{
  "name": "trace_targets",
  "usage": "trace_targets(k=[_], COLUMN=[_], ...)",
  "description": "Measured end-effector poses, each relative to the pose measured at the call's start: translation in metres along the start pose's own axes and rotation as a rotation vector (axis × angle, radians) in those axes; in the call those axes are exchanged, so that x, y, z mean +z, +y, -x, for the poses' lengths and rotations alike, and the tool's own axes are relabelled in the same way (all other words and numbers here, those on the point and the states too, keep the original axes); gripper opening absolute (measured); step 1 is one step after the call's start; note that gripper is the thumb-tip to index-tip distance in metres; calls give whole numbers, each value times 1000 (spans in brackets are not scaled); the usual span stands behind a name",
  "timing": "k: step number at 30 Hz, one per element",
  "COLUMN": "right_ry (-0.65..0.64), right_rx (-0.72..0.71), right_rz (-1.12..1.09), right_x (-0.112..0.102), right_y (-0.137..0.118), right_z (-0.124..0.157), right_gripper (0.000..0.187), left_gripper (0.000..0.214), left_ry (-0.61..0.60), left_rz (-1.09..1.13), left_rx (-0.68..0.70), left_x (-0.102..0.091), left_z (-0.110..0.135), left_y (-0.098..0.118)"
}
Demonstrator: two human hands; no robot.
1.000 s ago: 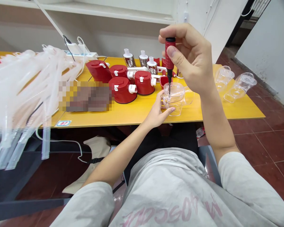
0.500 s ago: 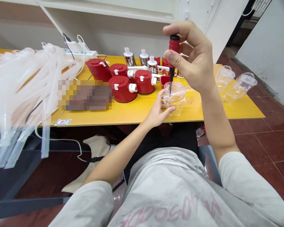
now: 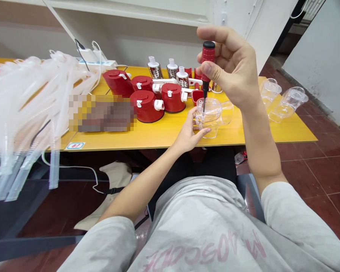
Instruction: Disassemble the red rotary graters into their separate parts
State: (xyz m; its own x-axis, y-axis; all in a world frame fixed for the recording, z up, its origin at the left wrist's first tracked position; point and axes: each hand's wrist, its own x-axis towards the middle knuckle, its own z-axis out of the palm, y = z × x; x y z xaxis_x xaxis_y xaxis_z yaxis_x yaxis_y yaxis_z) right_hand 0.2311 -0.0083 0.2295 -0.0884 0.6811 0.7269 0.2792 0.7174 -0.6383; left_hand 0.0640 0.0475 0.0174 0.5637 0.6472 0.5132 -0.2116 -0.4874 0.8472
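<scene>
My right hand (image 3: 232, 71) is closed round a red-handled screwdriver (image 3: 207, 62) held upright, its black tip pointing down into a clear plastic housing (image 3: 212, 117) on the yellow table (image 3: 158, 132). My left hand (image 3: 189, 132) grips that clear housing from the left, thumb under it and fingers on its side. Just behind the housing lies a small red part (image 3: 197, 96).
Several red round housings (image 3: 147, 107) with white knobs and metal grater drums (image 3: 167, 70) stand behind. Two more clear housings (image 3: 286, 104) lie at the table's right end. A bundle of clear plastic bags (image 3: 25, 113) hangs at left. A white power strip (image 3: 96, 62) sits at the back.
My right hand has lifted the screwdriver slightly and shifted it a little to the right; its tip has risen above the clear housing's hole. My left hand stays on the housing.
</scene>
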Motion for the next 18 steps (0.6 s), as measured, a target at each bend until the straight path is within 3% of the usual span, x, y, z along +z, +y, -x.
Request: trace_targets(k=[5, 12, 18], right_ry=[6, 39, 83], right_rx=[-10, 42, 37], right_rz=[-55, -17, -4], right_x=[0, 3, 8], right_y=[2, 0, -8], right_z=[-5, -3, 3], right_gripper=[41, 47, 29], left_gripper=[94, 91, 92], left_ry=[21, 118, 206], left_rz=[13, -79, -135], left_rx=[5, -40, -82], left_x=[1, 5, 6], left_z=[0, 2, 1], left_y=[0, 5, 8])
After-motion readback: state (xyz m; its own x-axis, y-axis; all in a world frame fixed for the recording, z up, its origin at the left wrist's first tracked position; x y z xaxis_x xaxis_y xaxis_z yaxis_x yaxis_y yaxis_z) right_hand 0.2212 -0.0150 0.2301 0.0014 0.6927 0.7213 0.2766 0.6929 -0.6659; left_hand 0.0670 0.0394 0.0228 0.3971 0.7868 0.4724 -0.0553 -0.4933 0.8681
